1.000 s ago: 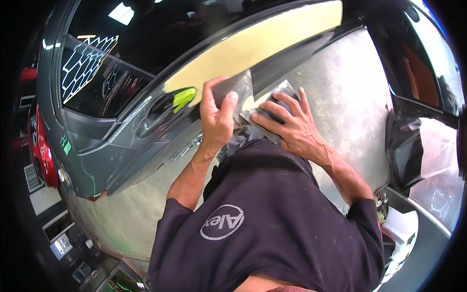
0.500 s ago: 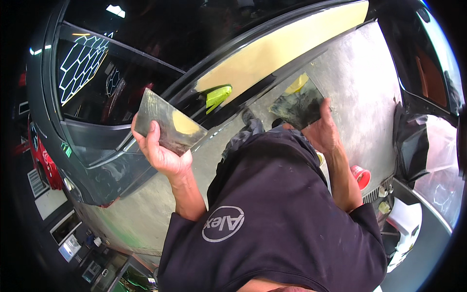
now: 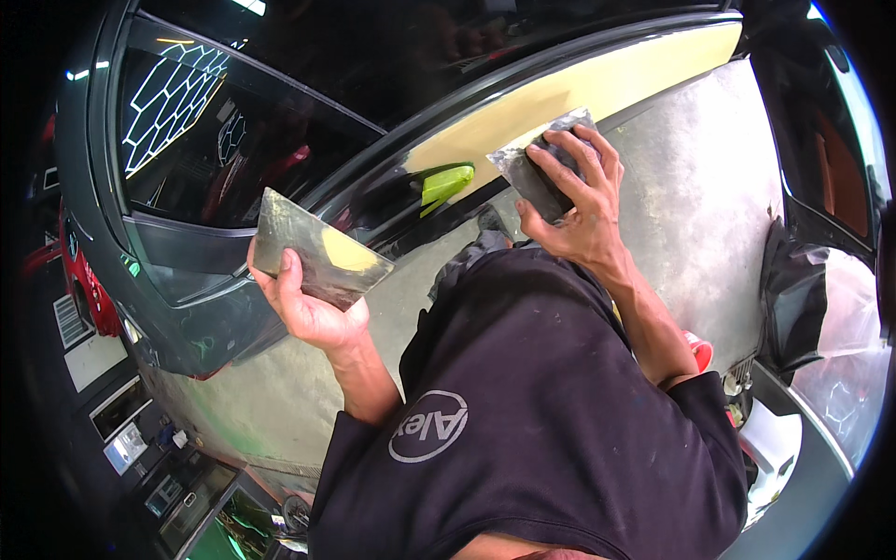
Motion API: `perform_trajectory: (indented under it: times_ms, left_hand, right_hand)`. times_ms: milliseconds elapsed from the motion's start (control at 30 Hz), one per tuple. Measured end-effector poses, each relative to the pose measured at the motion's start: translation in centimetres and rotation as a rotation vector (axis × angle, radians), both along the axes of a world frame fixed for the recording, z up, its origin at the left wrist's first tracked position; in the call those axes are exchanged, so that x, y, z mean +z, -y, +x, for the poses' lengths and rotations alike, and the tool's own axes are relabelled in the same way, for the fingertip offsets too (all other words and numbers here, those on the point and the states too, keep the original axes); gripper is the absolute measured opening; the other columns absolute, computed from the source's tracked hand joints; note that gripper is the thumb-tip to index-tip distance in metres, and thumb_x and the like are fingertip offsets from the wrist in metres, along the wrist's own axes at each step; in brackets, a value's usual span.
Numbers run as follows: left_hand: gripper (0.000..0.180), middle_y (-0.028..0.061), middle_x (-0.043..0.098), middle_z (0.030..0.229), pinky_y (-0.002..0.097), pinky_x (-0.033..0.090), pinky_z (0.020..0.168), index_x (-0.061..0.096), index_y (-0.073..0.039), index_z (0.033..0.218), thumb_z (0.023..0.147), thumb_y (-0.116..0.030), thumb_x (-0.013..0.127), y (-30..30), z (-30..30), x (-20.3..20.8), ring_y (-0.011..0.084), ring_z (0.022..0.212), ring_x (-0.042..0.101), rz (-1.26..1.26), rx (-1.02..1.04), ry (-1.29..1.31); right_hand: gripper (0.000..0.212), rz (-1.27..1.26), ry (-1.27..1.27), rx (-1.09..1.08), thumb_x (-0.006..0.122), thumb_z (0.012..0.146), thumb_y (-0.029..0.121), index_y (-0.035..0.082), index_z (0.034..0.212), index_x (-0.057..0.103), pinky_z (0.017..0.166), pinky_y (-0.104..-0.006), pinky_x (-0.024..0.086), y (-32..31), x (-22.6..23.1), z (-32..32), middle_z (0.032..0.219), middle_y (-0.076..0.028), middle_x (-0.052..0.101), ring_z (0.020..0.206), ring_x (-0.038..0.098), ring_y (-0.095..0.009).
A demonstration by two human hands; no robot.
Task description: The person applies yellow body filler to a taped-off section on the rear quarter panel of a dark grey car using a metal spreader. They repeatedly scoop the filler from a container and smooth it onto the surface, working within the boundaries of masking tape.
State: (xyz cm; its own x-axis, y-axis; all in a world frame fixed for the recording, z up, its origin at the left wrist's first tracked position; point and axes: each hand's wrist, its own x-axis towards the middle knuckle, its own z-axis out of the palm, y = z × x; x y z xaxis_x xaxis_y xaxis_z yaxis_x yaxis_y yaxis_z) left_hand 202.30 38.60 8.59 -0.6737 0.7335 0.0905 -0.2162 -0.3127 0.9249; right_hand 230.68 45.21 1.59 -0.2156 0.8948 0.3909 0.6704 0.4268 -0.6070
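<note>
The left hand is gripping the left plate, the right hand the right plate.
In the head view, I am seeing yellow paste on the left one; tilting could be dropping it. The right plate is overlapping the car's yellow patch; contact I cannot tell. Since half a second ago, the right hand is turning over and rising.

Left hand: palm up, wrist low, thumb pressed over top. Right hand: farther forward, back up, fingers bent, thumb toward the left.
</note>
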Motion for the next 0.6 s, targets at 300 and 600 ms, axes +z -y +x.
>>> perform_trajectory:
  times_ms: [300, 600]
  left_hand:
    - [0.046, 0.0162, 0.06, 0.125, 0.0419, 0.051, 0.103, 0.053, -0.001, 0.134, 0.091, -0.015, 0.06, 0.3, -0.8, 0.9, 0.029, 0.116, 0.061, 0.031, 0.118, -0.028]
    - [0.046, 0.0135, 0.06, 0.127, 0.0406, 0.05, 0.103, 0.053, 0.0, 0.135, 0.092, -0.014, 0.061, -0.2, 0.2, 0.4, 0.0263, 0.117, 0.06, 0.018, 0.121, -0.008]
  right_hand:
    - [0.051, 0.074, 0.096, -0.038, 0.083, 0.066, 0.029, 0.02, 0.116, 0.078, 0.112, -0.0575, 0.029, -0.9, -0.6, -0.8, 0.134, -0.004, 0.062, 0.137, 0.044, -0.033]
    - [0.046, 0.152, 0.063, -0.008, 0.08, 0.069, 0.029, 0.021, 0.114, 0.078, 0.108, -0.0605, 0.029, -1.7, -1.8, -0.5, 0.133, -0.004, 0.061, 0.135, 0.044, -0.034]
